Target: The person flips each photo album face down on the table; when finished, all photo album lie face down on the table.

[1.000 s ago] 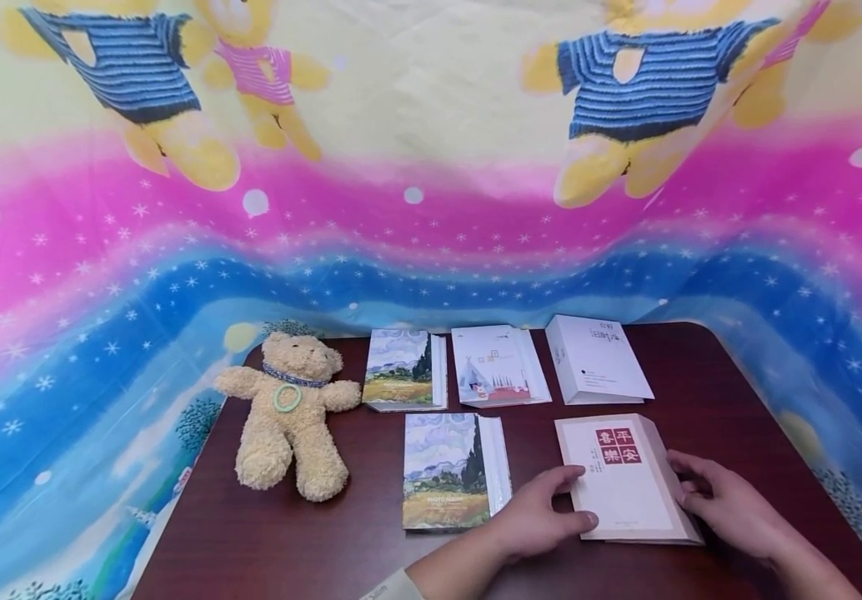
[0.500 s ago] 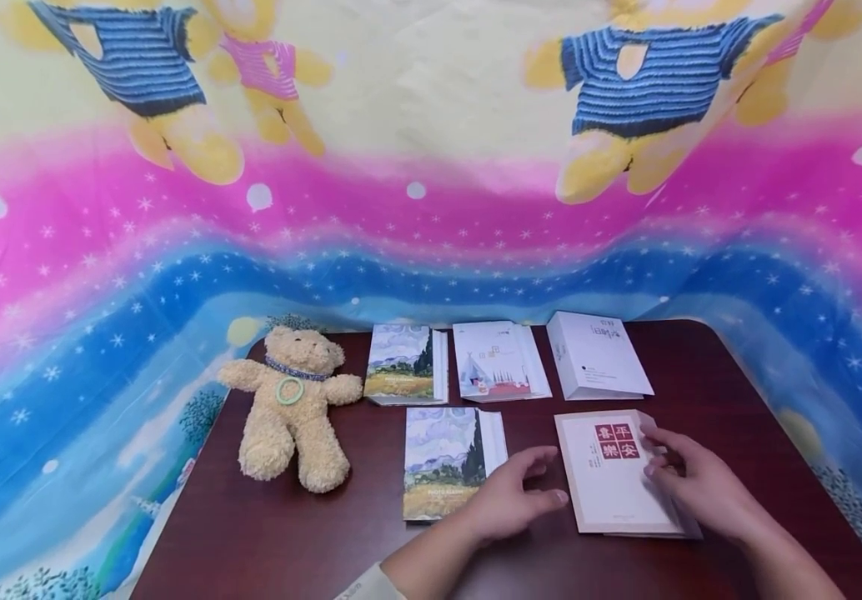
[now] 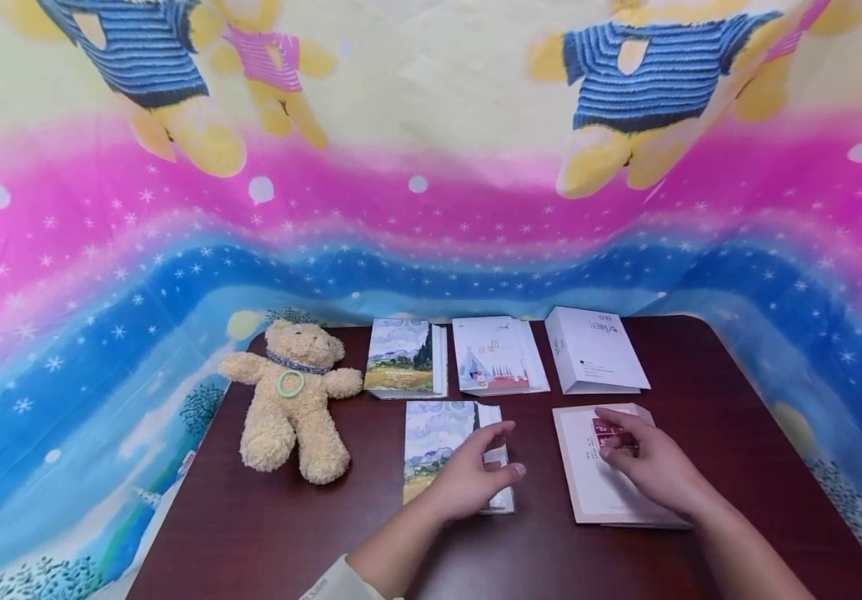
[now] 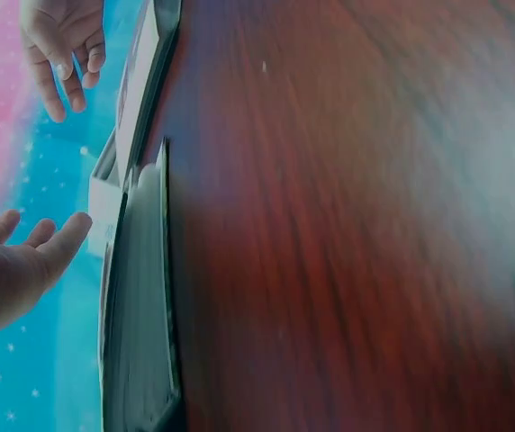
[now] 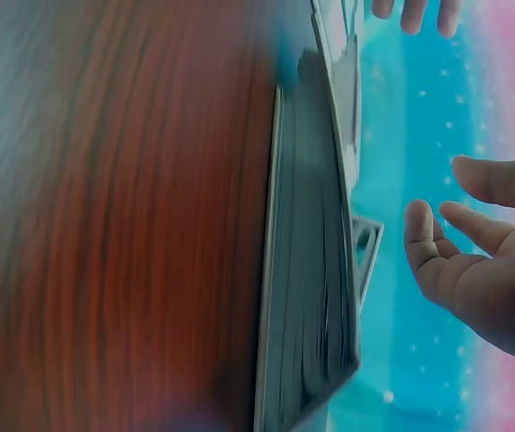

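Seen from above, a dark red-brown wooden table (image 3: pixel 626 567) set against a bright cartoon-bear cloth backdrop (image 3: pixel 416 192). At 9 o'clock on the tabletop, a fluffy beige teddy bear (image 3: pixel 292 400) lying on its back, a green ring at its neck. Along the far edge toward 12 o'clock, three albums side by side: a landscape-painting album (image 3: pixel 404 357), a white album with a tent drawing (image 3: pixel 498 355), and a plain white album (image 3: pixel 596 350). Nearer, left of centre, a second landscape-painting photo album (image 3: pixel 438 446) lying flat, with the left hand (image 3: pixel 468 479) poised over its right half, fingers relaxed and loosely spread, gripping nothing; in the left wrist view, apart from the cover. At 3 o'clock, a cream album with a red square seal (image 3: pixel 603 467) lying flat, with the right hand (image 3: pixel 652 467) above its upper part, fingers extended and slack, holding nothing; in the right wrist view, clear of the cover.
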The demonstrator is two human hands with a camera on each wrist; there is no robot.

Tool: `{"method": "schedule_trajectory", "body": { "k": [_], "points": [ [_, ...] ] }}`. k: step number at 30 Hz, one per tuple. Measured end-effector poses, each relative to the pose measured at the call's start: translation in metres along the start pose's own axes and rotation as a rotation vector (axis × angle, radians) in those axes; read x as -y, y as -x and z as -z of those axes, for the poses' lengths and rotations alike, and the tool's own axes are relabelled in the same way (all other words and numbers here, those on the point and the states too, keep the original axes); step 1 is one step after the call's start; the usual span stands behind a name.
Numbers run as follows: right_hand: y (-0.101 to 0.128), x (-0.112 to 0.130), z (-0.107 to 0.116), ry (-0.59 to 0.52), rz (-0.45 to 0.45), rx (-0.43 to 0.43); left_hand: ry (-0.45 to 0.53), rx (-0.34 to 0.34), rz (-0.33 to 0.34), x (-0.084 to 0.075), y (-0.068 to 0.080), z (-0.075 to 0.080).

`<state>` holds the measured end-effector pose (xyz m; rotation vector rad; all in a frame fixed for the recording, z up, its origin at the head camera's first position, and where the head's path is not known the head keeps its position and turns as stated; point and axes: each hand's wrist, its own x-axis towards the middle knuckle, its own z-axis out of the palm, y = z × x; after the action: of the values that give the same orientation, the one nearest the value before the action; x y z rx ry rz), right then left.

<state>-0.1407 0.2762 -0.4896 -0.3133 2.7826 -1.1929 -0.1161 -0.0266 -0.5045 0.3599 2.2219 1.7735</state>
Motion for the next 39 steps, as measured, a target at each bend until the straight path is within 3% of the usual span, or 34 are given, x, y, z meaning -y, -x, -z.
{"method": "schedule_trajectory", "body": {
  "k": [5, 19, 27, 39],
  "points": [
    [-0.008, 0.010, -0.016, -0.057, 0.027, 0.029, -0.055, -0.039, 0.007, 0.002, 0.007, 0.016],
    [-0.021, 0.028, -0.050, -0.153, 0.017, 0.068, -0.119, -0.162, -0.059, 0.016, 0.019, 0.059],
    [-0.027, 0.035, -0.064, -0.171, 0.009, 0.067, -0.276, -0.274, -0.110, 0.018, 0.023, 0.073],
    [-0.031, 0.043, -0.079, -0.225, 0.034, 0.109, -0.270, -0.291, -0.034, 0.033, 0.033, 0.089]
  ]
}}
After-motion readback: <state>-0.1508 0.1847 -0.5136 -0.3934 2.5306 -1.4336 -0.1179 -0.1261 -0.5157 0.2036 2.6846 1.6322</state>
